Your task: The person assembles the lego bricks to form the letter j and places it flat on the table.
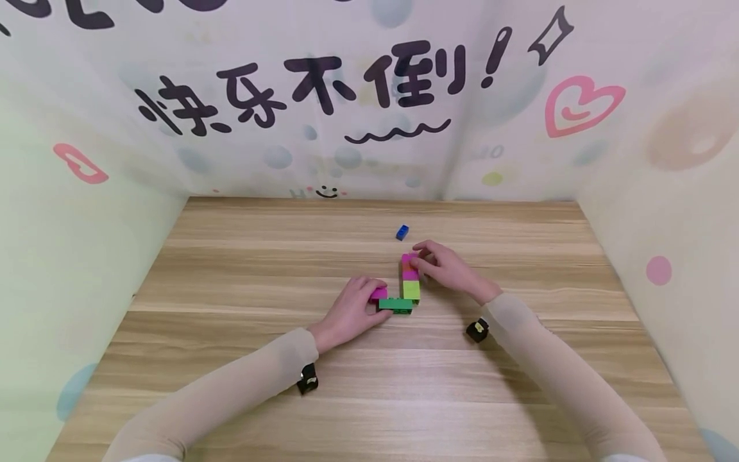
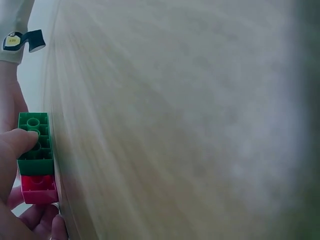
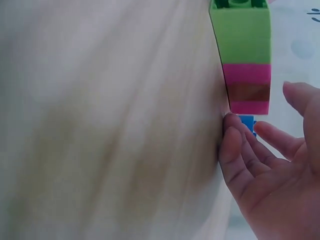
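Observation:
My left hand (image 1: 349,312) grips a dark green brick (image 1: 395,305) and a pink brick (image 1: 378,293) behind it. In the left wrist view the thumb presses the hollow underside of the green brick (image 2: 42,117), and fingers curl by the pink brick (image 2: 40,195). Beside the green brick's right end, a lime green brick (image 1: 411,290) adjoins a pink piece (image 3: 247,72) with an orange-brown band. My right hand (image 1: 447,269) lies around the far end of that piece, its fingers loosely bent. Its thumb is apart from the piece in the right wrist view.
A small blue brick (image 1: 402,232) lies farther back on the wooden table (image 1: 231,256). Black wrist devices (image 1: 308,380) are worn under both sleeves. Printed curtains (image 1: 242,154) stand at the table's back and sides.

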A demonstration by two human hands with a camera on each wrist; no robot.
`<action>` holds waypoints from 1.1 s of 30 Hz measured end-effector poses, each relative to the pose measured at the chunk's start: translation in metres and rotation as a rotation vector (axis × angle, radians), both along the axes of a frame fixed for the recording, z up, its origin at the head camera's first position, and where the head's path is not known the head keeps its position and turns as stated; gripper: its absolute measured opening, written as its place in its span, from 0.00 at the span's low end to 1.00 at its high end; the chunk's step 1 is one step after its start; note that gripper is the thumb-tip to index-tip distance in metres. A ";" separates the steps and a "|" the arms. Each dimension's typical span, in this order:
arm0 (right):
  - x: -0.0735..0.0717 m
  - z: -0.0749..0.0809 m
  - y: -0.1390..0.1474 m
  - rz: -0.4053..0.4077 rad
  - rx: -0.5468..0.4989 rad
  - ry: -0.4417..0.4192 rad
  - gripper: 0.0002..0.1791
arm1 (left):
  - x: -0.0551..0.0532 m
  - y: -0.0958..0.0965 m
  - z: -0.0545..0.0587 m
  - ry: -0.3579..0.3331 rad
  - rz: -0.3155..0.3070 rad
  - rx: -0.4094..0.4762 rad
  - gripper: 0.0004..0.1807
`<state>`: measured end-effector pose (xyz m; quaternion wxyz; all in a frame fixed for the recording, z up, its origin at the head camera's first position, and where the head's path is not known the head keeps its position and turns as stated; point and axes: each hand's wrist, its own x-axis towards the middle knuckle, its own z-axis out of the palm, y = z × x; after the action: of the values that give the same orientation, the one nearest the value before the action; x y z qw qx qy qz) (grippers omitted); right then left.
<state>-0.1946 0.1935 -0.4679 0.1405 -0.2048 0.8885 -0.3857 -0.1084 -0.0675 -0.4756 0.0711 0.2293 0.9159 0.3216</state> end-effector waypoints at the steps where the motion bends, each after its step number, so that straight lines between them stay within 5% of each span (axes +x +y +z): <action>1: -0.002 0.000 0.000 -0.008 -0.001 0.005 0.26 | 0.000 0.000 0.000 -0.002 -0.001 -0.001 0.32; 12: -0.039 0.000 -0.004 -0.034 0.033 0.029 0.22 | 0.001 -0.011 0.000 -0.120 0.025 0.104 0.33; 21: -0.056 -0.001 -0.014 0.070 0.183 0.212 0.24 | 0.000 -0.013 -0.003 -0.069 0.030 0.182 0.26; 33: -0.061 -0.004 -0.014 0.006 0.129 0.122 0.14 | -0.006 -0.013 -0.005 -0.063 0.054 0.229 0.27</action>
<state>-0.2554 0.1799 -0.4718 0.1000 -0.2214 0.9177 -0.3143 -0.1147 -0.0801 -0.4807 0.0644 0.2009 0.8765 0.4327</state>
